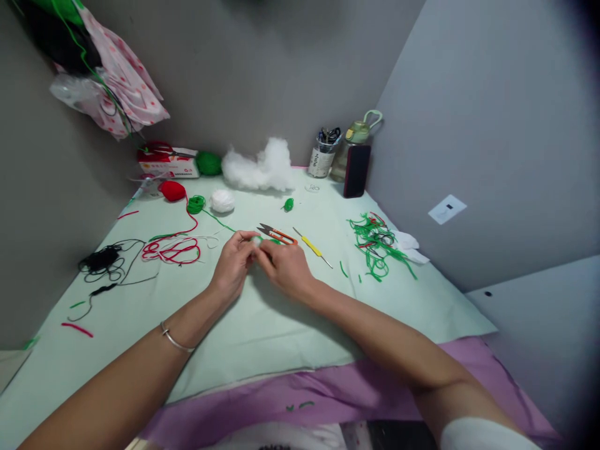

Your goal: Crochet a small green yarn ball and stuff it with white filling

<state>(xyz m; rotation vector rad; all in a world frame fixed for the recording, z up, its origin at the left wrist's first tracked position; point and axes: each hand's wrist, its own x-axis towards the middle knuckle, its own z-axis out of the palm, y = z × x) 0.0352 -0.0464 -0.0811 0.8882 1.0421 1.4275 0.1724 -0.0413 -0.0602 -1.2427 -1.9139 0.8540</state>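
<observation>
My left hand (232,264) and my right hand (287,269) meet over the middle of the table, fingertips pinched together. Between them shows a small white tuft (256,240), fluffy like stuffing, with a bit of green by my right fingers. Most of it is hidden by the fingers. Green yarn runs from a small green ball (196,204) to my left hand. Just beyond my right hand lie orange-handled thread snips (277,234), blades pointing left. A yellow-handled crochet hook (312,245) rests to their right.
Red yarn (172,190), white yarn (222,200) and black yarn (100,259) lie left. White stuffing (260,167) sits at the back. A phone (357,171) leans on a bottle (359,132) beside a pen cup (321,160). Green scraps (375,244) lie right. Walls bound the table.
</observation>
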